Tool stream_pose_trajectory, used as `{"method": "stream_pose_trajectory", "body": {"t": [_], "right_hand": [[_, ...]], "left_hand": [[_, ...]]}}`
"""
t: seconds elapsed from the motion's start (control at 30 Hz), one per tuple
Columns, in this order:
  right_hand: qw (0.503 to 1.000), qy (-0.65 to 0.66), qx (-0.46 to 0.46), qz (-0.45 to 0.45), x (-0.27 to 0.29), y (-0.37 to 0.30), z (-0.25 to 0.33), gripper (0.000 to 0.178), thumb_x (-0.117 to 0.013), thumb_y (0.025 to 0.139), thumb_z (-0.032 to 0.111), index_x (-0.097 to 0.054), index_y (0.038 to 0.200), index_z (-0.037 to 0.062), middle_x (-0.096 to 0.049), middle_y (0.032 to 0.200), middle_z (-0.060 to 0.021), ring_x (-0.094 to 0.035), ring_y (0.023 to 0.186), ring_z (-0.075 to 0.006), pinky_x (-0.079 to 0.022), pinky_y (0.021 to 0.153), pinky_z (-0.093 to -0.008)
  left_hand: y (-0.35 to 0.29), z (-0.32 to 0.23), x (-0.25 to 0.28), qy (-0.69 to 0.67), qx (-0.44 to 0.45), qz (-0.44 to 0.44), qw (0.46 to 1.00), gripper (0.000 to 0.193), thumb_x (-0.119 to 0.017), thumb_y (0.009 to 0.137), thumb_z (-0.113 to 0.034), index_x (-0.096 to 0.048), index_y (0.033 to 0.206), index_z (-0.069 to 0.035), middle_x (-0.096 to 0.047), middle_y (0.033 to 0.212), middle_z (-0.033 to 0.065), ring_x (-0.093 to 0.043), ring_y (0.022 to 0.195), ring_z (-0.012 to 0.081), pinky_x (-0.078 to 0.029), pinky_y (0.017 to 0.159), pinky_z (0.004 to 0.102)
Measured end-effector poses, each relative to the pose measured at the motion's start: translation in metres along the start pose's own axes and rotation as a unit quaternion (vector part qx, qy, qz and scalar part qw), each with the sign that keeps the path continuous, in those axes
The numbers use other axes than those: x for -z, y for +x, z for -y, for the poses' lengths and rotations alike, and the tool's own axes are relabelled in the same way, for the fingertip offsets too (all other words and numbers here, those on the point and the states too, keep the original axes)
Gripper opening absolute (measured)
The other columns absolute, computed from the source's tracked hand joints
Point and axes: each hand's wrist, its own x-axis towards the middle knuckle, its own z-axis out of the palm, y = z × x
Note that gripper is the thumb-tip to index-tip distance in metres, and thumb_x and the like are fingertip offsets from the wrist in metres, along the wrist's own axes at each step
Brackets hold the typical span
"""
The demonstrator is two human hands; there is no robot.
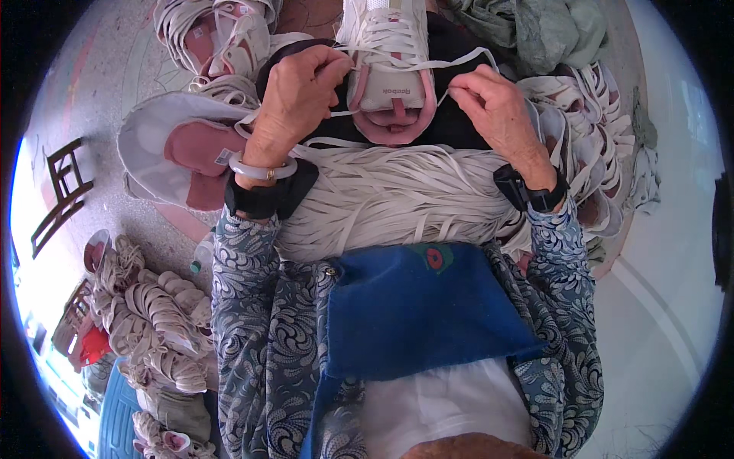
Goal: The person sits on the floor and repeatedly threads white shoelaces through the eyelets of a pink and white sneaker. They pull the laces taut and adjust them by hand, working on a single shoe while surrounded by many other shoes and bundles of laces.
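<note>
A white and pink sneaker (392,88) lies between my hands, its pink-lined heel opening toward me and its tongue showing. White lacing (386,38) crosses its front. My left hand (306,88), closed in a pinch, holds a white shoelace beside the shoe's left edge. On the right, my right hand (493,103) pinches a white shoelace (464,60) that loops out from the eyelets, its thumb and forefinger together. The hands stand apart on either side of the shoe. A thick bundle of loose white laces (397,195) lies across my lap, below the shoe.
Left of my left wrist is a pale shoe part with pink lining (199,149). Stacked shoe uppers (218,34) lie at the upper left, more uppers (589,130) to the right. Tied bundles (157,310) rest lower left, near a wooden stool (65,180). Grey-green cloth (543,30) lies upper right.
</note>
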Motion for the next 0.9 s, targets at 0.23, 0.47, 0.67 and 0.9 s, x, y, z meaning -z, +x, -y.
{"method": "stream_pose_trajectory", "body": {"t": [0.23,0.47,0.67,0.9], "right_hand": [[0.999,-0.020,0.011,-0.043,-0.004,-0.004,-0.013,0.009,-0.065,0.084,0.013,-0.065,0.088,0.0043,-0.061,0.080,-0.0125,-0.061,0.074,-0.0350,-0.048,0.064,-0.0406],[0.989,0.097,-0.027,-0.106,-0.010,0.000,-0.009,0.017,-0.065,0.089,0.018,-0.063,0.095,0.0016,-0.060,0.074,-0.0095,-0.055,0.061,-0.0162,-0.045,0.057,-0.0294],[0.983,0.112,-0.007,-0.146,-0.024,0.009,-0.006,0.016,-0.065,0.089,0.018,-0.063,0.093,0.0024,-0.062,0.076,-0.0110,-0.059,0.064,-0.0194,-0.048,0.060,-0.0308],[0.985,0.073,0.027,-0.153,-0.029,0.015,-0.005,0.015,-0.064,0.088,0.017,-0.062,0.091,0.0028,-0.063,0.077,-0.0130,-0.061,0.067,-0.0269,-0.049,0.062,-0.0330]], "left_hand": [[-0.001,-0.003,-0.011,-0.049,-0.010,-0.051,0.997,0.021,-0.065,0.087,-0.020,-0.067,0.094,0.000,-0.064,0.070,0.0066,-0.060,0.057,0.0085,-0.051,0.054,0.0261],[-0.012,-0.007,-0.017,0.088,-0.083,-0.119,0.985,0.019,-0.068,0.086,-0.019,-0.069,0.091,0.000,-0.065,0.074,0.0083,-0.062,0.061,0.0182,-0.049,0.058,0.0291],[-0.027,-0.011,-0.019,0.294,-0.223,-0.093,0.925,0.030,-0.061,0.090,-0.022,-0.062,0.108,0.002,-0.063,0.095,0.0186,-0.062,0.086,0.0379,-0.050,0.074,0.0401],[-0.030,-0.018,-0.032,0.372,-0.215,-0.088,0.899,0.025,-0.049,0.095,-0.014,-0.059,0.111,0.002,-0.060,0.096,0.0197,-0.061,0.088,0.0367,-0.050,0.072,0.0417]]}}
